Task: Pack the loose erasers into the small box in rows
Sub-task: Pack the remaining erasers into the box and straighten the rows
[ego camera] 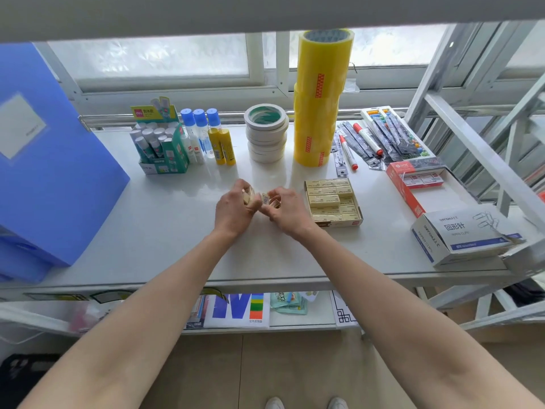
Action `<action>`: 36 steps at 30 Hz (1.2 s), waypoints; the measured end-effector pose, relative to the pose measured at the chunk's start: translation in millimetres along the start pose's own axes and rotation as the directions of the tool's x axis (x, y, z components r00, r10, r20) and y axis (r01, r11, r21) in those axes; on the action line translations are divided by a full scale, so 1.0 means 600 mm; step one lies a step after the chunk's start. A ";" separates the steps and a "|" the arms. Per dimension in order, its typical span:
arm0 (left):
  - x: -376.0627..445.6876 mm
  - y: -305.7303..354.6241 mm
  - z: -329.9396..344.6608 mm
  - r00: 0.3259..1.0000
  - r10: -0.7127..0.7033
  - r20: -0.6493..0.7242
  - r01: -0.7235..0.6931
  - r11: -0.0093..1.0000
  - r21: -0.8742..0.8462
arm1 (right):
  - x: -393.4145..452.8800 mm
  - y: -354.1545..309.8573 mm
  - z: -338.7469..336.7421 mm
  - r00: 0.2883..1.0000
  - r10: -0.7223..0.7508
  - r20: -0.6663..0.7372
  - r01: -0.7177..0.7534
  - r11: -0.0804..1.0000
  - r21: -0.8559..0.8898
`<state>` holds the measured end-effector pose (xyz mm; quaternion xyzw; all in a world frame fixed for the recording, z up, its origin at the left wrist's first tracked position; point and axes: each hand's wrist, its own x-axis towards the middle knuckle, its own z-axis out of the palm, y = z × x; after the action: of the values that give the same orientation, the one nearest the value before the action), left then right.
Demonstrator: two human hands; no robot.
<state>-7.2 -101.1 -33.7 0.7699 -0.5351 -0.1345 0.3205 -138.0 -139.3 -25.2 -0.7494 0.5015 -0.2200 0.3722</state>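
Observation:
The small open box point(359, 214) sits on the white table, right of centre, with several cream erasers point(324, 199) lying in rows inside it. My left hand point(234, 209) is curled around a bunch of loose cream erasers point(250, 195), just left of the box. My right hand point(284, 209) is closed on more erasers point(267, 199), one showing a barcode label. The two hands touch at the fingertips above the table's middle, a short way left of the box.
Blue file boxes point(50, 160) stand at the left. Behind the hands are a glue stick display point(160, 143), glue bottles point(206, 137), stacked masking tape point(267, 134) and yellow tape rolls point(320, 98). Markers point(348, 152), a red box point(413, 184) and a paper clip box point(463, 234) lie right.

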 end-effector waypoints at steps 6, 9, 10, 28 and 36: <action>-0.026 0.040 -0.018 0.902 -0.256 0.347 0.431 0.538 -0.724 | -0.034 -0.008 -0.001 0.990 -0.085 -0.116 0.100 0.987 0.127; -0.033 0.033 -0.019 0.869 -0.197 0.454 0.491 0.458 -0.741 | -0.047 -0.009 -0.011 0.984 -0.131 -0.118 0.139 0.988 0.071; -0.035 0.032 -0.018 0.866 -0.183 0.464 0.494 0.449 -0.744 | -0.051 -0.011 -0.013 0.983 -0.143 -0.115 0.150 0.987 0.057; -0.071 0.070 -0.005 0.866 -0.202 0.457 0.499 0.338 -0.798 | -0.090 0.036 -0.081 0.996 0.076 -0.043 -0.036 0.804 0.593; -0.080 0.098 0.010 0.823 -0.112 0.557 0.554 0.375 -0.743 | -0.101 0.047 -0.106 0.993 0.109 -0.043 -0.055 0.761 0.647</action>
<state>-72.7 -72.5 -6.9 0.5334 -0.2673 -0.6159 0.5145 -223.6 -111.6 -4.7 -0.5444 0.4419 -0.3911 0.5961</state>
